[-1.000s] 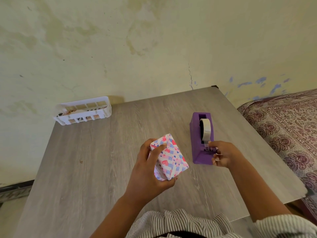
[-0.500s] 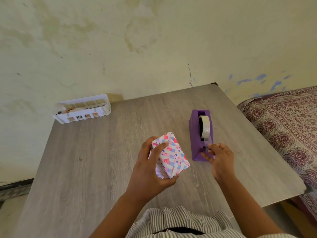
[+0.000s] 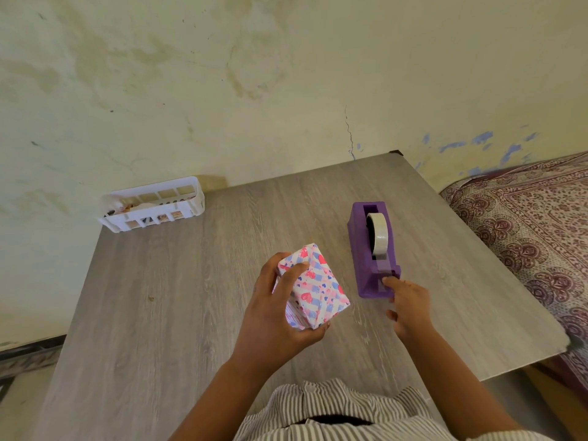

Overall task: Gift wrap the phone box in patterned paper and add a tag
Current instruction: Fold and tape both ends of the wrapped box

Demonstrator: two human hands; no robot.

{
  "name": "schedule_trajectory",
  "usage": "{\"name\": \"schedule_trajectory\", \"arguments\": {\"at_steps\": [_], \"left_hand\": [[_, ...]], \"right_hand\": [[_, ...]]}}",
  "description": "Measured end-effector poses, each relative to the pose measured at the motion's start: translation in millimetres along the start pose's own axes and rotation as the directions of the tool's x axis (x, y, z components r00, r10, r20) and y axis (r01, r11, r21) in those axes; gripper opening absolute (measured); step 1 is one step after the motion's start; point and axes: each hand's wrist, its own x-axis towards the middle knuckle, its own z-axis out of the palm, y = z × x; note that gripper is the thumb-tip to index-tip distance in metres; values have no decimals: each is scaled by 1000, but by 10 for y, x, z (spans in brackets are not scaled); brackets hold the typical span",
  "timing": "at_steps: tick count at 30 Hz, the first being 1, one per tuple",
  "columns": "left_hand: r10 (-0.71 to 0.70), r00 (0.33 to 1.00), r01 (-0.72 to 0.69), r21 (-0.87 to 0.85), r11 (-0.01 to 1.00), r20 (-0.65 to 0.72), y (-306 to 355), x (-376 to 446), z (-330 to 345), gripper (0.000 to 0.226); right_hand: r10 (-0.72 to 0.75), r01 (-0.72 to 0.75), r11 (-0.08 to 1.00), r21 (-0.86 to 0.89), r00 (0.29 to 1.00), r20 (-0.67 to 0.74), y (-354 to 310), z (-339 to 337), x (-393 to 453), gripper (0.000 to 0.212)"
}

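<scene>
The phone box, wrapped in white paper with pink and blue hearts, is lifted off the grey wooden table and tilted. My left hand grips it from the left and below, thumb across its top. To its right stands a purple tape dispenser with a roll of clear tape. My right hand is at the dispenser's near end. Its index fingertip rests on the tape strip at the cutter, and the thumb is apart from it. No tag is visible.
A white slotted basket with small items sits at the table's far left corner against the wall. A bed with a maroon patterned cover adjoins the table's right side. The table's near right edge lies close behind my right forearm.
My right hand has shifted from the dispenser's right side to its near end, index finger now on the tape. The left hand and wrapped box have barely moved.
</scene>
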Motion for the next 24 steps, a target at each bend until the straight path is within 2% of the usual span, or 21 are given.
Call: {"name": "schedule_trajectory", "arguments": {"at_steps": [7, 11, 16, 20, 24], "left_hand": [[9, 1000, -9, -2, 1000, 28, 15, -6, 14, 87], [15, 1000, -15, 14, 1000, 26, 15, -6, 30, 85], [44, 998, -45, 36, 998, 38, 39, -3, 8, 85], [67, 998, -68, 17, 998, 19, 65, -9, 2, 85], [107, 994, -107, 13, 994, -34, 84, -42, -1, 83]], "right_hand": [[-105, 113, 987, -115, 992, 72, 71, 6, 63, 14], [-150, 160, 965, -210, 987, 60, 159, -69, 129, 11], [-171, 193, 921, -338, 981, 94, 372, -254, 120, 19], [-347, 394, 837, -379, 919, 189, 147, -268, -29, 12], [-512, 591, 743, -315, 805, 300, -197, -185, -306, 21]]}}
